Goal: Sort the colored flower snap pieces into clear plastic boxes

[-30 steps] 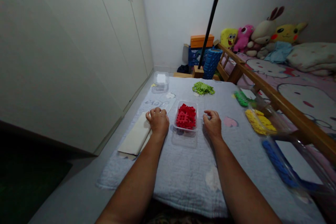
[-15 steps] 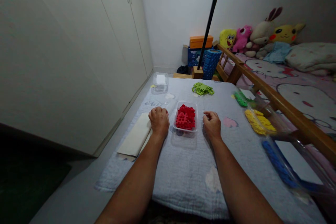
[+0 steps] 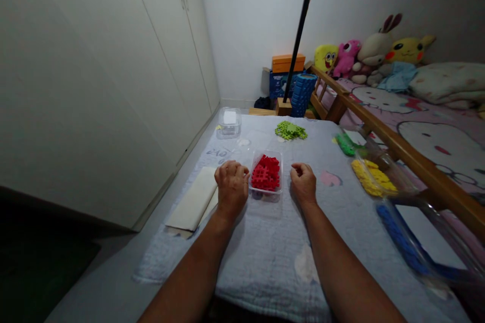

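A clear plastic box (image 3: pixel 280 193) filled with red interlocking plastic pieces (image 3: pixel 266 173) stands on the cloth between my hands. My left hand (image 3: pixel 232 186) is at its left side, very close to the rim; whether it touches cannot be told. Its fingers are curled downward with the tips hidden, and what they hold, if anything, does not show. To the right of the box, with a small gap, rests my right hand (image 3: pixel 304 181), its fingers folded in and nothing visible in them. A folded cream-coloured sheet (image 3: pixel 193 202) lies beside my left hand.
Light-green pieces (image 3: pixel 290 130) lie piled toward the table's far end. A clear container (image 3: pixel 229 123) stands far left. Along the right edge are boxes of green (image 3: pixel 345 144), yellow (image 3: pixel 371 177) and blue pieces (image 3: pixel 401 237), beside a wooden bed rail (image 3: pixel 401 146).
My left hand has moved slightly right, closer to the box of red pieces. My right hand's fingers have folded in further. The whole view has shifted a little.
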`<control>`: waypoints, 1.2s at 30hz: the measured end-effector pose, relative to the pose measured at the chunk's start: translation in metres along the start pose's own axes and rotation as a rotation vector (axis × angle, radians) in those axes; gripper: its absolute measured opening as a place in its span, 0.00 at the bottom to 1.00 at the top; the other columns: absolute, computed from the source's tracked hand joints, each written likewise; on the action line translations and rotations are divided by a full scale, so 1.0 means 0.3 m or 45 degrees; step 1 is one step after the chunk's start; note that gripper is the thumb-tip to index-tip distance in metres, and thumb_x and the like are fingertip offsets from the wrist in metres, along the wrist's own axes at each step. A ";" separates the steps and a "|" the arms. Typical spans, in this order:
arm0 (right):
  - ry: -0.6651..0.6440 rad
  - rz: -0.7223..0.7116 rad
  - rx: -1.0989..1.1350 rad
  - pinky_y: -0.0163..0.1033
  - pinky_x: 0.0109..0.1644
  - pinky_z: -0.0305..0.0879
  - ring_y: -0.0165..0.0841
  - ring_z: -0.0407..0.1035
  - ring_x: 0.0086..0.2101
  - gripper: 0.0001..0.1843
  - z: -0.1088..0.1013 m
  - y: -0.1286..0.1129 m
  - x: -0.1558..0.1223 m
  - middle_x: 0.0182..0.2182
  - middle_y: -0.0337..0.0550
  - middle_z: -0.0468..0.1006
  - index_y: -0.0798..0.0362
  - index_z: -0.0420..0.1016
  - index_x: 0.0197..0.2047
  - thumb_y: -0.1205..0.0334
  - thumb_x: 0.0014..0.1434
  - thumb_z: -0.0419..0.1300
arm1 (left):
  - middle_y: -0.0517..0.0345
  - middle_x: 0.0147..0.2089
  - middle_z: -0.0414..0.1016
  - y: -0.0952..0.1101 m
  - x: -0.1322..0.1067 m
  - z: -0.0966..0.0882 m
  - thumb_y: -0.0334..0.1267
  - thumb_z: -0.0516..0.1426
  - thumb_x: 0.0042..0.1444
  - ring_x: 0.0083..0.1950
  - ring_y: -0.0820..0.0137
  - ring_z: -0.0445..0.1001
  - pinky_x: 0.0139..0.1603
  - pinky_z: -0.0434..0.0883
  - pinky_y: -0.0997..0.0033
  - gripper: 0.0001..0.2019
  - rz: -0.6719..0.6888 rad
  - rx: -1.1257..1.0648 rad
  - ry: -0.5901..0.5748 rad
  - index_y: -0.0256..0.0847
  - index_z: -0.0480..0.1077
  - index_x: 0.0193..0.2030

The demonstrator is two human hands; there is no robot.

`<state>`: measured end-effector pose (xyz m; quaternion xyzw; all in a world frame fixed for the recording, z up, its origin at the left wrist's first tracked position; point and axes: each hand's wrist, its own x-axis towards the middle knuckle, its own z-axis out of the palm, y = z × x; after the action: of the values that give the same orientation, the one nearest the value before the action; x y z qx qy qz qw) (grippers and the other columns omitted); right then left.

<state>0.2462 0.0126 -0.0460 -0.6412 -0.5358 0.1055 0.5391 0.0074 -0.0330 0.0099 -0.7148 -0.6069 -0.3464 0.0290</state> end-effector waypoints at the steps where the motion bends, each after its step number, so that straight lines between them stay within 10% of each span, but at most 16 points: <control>1: 0.000 -0.006 -0.002 0.48 0.46 0.74 0.41 0.74 0.36 0.10 0.001 0.000 0.000 0.35 0.49 0.80 0.50 0.77 0.35 0.56 0.54 0.56 | 0.44 0.51 0.76 0.011 -0.011 -0.001 0.35 0.57 0.67 0.65 0.49 0.67 0.69 0.58 0.46 0.06 0.021 -0.009 0.006 0.46 0.77 0.43; 17: -0.088 0.008 0.216 0.48 0.49 0.71 0.42 0.75 0.40 0.21 -0.023 -0.049 -0.012 0.36 0.48 0.81 0.51 0.77 0.38 0.42 0.62 0.56 | 0.51 0.46 0.78 0.130 -0.086 -0.018 0.39 0.58 0.68 0.57 0.59 0.73 0.68 0.63 0.52 0.06 0.480 -0.351 0.096 0.45 0.76 0.40; 23: -0.140 -0.017 0.309 0.48 0.49 0.73 0.42 0.76 0.41 0.21 -0.031 -0.059 -0.021 0.39 0.49 0.81 0.52 0.78 0.44 0.42 0.61 0.59 | 0.45 0.62 0.72 0.028 -0.036 0.020 0.46 0.56 0.69 0.69 0.55 0.67 0.73 0.61 0.49 0.12 -0.201 -0.643 0.325 0.44 0.76 0.51; 29: -0.230 -0.083 0.343 0.46 0.46 0.72 0.38 0.72 0.37 0.23 -0.029 -0.084 -0.041 0.38 0.45 0.78 0.52 0.76 0.50 0.43 0.62 0.59 | 0.45 0.59 0.77 -0.028 -0.003 0.117 0.47 0.60 0.63 0.63 0.57 0.75 0.70 0.67 0.54 0.19 -0.871 -1.237 -0.012 0.41 0.74 0.57; 36: -0.296 -0.173 0.306 0.44 0.44 0.71 0.36 0.69 0.36 0.24 -0.016 -0.102 -0.056 0.38 0.43 0.75 0.52 0.75 0.54 0.46 0.61 0.60 | 0.48 0.50 0.82 0.019 0.011 0.142 0.50 0.66 0.54 0.52 0.60 0.80 0.57 0.76 0.60 0.22 -1.014 -1.656 -0.053 0.38 0.76 0.51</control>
<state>0.2252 -0.0083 -0.0270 -0.5180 -0.6203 0.2054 0.5521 0.0322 -0.0119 -0.0185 -0.3215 -0.4930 -0.6048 -0.5365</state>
